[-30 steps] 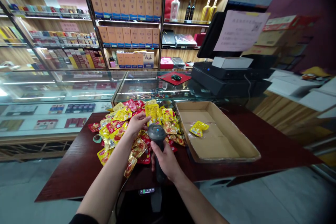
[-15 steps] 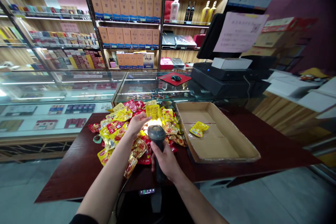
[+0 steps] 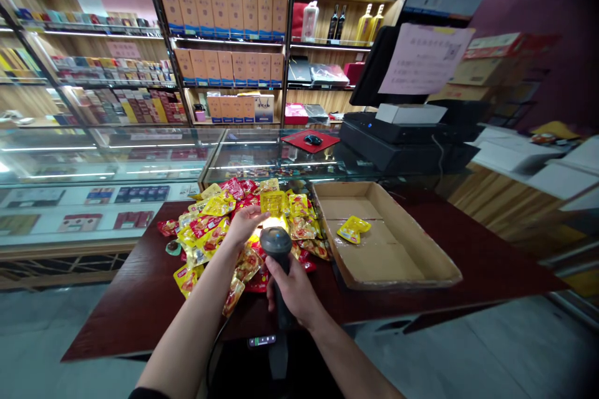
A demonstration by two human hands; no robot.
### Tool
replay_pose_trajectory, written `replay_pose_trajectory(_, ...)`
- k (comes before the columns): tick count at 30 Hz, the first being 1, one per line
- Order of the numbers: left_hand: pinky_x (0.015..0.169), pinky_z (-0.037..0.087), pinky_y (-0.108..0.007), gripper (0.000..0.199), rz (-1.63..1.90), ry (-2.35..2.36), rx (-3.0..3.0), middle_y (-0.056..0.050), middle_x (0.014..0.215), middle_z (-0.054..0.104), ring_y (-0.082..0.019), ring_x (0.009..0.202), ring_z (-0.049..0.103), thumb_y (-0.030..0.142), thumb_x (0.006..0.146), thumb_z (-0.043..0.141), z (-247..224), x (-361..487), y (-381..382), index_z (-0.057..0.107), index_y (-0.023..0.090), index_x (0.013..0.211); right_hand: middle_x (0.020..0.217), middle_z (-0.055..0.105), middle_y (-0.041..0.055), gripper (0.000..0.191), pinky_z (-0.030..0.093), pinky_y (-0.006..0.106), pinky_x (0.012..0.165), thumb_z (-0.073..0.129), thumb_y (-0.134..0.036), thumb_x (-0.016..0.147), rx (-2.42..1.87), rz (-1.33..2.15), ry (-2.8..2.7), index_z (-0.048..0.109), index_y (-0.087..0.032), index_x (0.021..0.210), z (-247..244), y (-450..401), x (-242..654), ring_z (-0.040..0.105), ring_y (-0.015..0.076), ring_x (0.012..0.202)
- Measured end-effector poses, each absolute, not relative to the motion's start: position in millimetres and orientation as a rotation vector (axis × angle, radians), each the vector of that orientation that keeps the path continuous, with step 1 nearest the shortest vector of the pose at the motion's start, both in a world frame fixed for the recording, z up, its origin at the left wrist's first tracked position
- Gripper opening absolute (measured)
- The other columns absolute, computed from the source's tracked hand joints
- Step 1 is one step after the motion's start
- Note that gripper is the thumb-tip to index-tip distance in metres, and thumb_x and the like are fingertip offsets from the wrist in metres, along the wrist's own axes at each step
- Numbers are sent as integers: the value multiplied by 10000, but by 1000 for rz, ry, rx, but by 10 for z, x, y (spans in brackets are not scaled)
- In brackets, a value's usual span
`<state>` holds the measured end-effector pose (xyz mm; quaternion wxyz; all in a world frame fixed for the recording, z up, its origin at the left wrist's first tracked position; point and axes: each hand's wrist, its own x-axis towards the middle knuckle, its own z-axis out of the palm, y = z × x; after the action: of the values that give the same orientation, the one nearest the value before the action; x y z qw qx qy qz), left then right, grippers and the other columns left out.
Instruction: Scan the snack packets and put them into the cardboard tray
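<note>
1. Beneath the hands, a heap of red and yellow foil snack packets (image 3: pixel 224 243) lies on a dark red wooden table (image 3: pixel 135 305).
2. Left hand (image 3: pixel 243 227): open, fingers stretched flat on the heap, with no visible grip on any packet.
3. Right hand (image 3: pixel 292 292): clenched around a handheld barcode scanner (image 3: pixel 277 249), its head just above the heap, with bright light falling on the packets beyond it.
4. Right of the hands, a cardboard tray (image 3: pixel 412 227) on the table holds one yellow packet (image 3: pixel 353 229).
5. Ahead of the hands, a black cash register (image 3: pixel 402 140) stands on a glass display case (image 3: pixel 262 156).
</note>
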<state>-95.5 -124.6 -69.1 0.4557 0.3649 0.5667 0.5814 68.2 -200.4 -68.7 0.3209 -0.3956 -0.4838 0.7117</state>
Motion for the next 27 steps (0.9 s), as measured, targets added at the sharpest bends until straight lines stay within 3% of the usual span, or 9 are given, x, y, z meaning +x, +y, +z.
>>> replay_pose_trajectory(9, 467, 414, -174, 434, 1393, 1345, 807, 32, 718, 638, -66, 522, 530, 400, 497, 859, -804, -946, -1334, 637, 172, 793, 478, 526, -85, 512, 430, 222, 331, 605, -627, 732, -1055, 1835, -1267, 471, -204, 987, -842, -2081, 691, 467, 104, 325)
replay_pose_trajectory(17, 414, 326, -160, 397, 1370, 1527, 841, 24, 696, 642, -82, 535, 557, 344, 514, 858, -836, -1000, -1301, 666, 169, 813, 442, 503, -88, 513, 420, 214, 329, 607, -635, 729, -1076, 1848, -1238, 475, -188, 944, -842, -2088, 694, 457, 101, 320)
replay_pose_trajectory(20, 429, 372, -164, 384, 1371, 1424, 851, 9, 713, 658, -88, 541, 568, 374, 534, 846, -826, -992, -1312, 668, 166, 803, 500, 552, -63, 511, 431, 230, 340, 623, -604, 735, -1055, 1812, -1232, 495, -184, 997, -809, -2044, 710, 480, 110, 341)
replay_pose_trajectory(24, 464, 466, -196, 421, 1359, 1267, 846, -5, 730, 669, -95, 532, 579, 407, 515, 855, -733, -904, -1314, 662, 157, 794, 894, 689, 56, 470, 555, 302, 547, 673, -507, 735, -967, 1596, -1188, 552, -198, 1068, -691, -1786, 828, 657, 176, 634)
replay_pose_trajectory(27, 447, 477, -194, 436, 1296, 1206, 871, -20, 742, 668, -100, 538, 592, 410, 512, 862, -610, -779, -1270, 667, 147, 800, 1042, 686, 78, 418, 553, 342, 795, 678, -444, 751, -936, 1386, -1150, 596, -195, 1077, -540, -1483, 1019, 670, 212, 893)
